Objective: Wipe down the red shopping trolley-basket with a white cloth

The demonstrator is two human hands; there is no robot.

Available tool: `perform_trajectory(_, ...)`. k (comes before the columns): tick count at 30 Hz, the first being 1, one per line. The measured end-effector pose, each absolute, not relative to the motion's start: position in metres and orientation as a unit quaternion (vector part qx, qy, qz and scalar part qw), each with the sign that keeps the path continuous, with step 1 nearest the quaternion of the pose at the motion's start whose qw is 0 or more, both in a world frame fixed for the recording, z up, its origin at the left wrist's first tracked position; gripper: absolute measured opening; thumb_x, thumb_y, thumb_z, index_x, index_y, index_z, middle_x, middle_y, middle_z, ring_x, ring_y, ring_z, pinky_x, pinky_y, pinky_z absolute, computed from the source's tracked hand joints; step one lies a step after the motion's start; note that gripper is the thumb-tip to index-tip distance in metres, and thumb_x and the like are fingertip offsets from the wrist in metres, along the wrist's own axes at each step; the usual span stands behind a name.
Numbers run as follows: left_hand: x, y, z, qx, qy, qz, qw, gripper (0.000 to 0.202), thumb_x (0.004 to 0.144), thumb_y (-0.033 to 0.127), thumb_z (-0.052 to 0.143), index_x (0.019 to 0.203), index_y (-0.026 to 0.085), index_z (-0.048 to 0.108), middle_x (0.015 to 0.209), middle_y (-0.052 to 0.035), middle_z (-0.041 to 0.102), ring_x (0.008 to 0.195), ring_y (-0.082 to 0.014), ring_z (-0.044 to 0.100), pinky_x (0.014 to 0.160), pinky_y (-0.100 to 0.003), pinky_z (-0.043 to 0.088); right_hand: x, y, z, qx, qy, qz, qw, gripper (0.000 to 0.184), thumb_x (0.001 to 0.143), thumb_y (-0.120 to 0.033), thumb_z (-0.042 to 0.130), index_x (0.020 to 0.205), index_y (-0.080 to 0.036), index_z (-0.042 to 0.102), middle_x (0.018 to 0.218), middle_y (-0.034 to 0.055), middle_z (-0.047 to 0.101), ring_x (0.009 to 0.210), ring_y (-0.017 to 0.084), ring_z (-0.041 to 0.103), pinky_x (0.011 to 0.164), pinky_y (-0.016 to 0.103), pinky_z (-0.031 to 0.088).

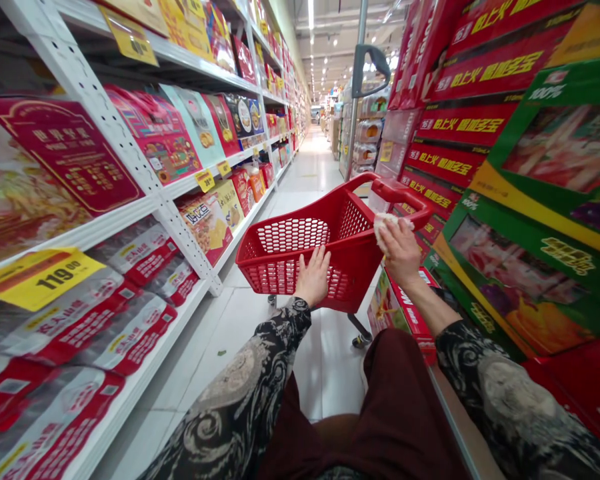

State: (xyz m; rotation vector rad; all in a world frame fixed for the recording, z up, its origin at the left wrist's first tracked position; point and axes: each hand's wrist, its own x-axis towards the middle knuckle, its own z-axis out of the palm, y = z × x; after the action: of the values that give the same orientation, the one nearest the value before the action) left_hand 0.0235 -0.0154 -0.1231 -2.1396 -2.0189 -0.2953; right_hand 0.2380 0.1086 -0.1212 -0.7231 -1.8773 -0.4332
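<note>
The left hand (314, 277) lies flat on the red shopping cart (290, 235) with its fingers (320, 257) open, while the right hand (399, 252) holds a small white thing (385, 225) near the handle (405, 195).

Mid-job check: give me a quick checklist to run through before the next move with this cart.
1. Left hand flat on the near wall of the red perforated plastic shopping basket: ok.
2. Right hand gripping the small pale crumpled item beside the basket's red handle: ok.
3. What the small pale crumpled item is: cannot tell.
4. Dark caster wheel on the white tiled floor: ok.
5. Gap between the basket and the low red cardboard box on the right: not ok, it looks tight, though the exact gap is hard to judge.
</note>
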Motion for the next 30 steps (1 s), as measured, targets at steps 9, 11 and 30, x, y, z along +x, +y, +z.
perform_trajectory(9,0.029,-0.019,-0.128,-0.747,-0.658,-0.071,0.062,0.068,0.075,0.013,0.038,0.142,0.011,0.023,0.153,-0.0102,0.017,0.141,-0.0215,0.014,0.112,-0.055,0.014,0.247,0.086,-0.216,-0.265,-0.881,-0.125,0.370,0.037,0.091,-0.010,0.039,0.122,-0.021,0.057,0.129,0.0088,0.056,0.133,0.022,0.035,0.106,0.047,0.038)
perform_trajectory(11,0.027,-0.021,-0.129,-0.756,-0.651,-0.062,0.044,0.067,0.075,0.014,0.039,0.141,0.011,0.025,0.152,-0.0108,0.021,0.140,-0.0221,0.018,0.112,-0.054,0.016,0.249,0.081,-0.224,-0.241,-0.903,-0.121,0.335,0.037,0.090,-0.009,0.041,0.119,-0.021,0.059,0.127,0.0079,0.058,0.131,0.022,0.039,0.104,0.046,0.041)
perform_trajectory(30,-0.001,-0.013,-0.109,-0.661,-0.744,-0.102,0.017,0.076,0.072,0.017,0.046,0.143,0.014,0.020,0.153,-0.0104,0.015,0.141,-0.0243,0.014,0.111,-0.059,0.014,0.186,0.094,-0.158,-0.270,-0.852,-0.144,0.425,0.037,0.092,-0.015,0.040,0.124,-0.023,0.056,0.132,0.0050,0.054,0.134,0.022,0.034,0.109,0.043,0.034)
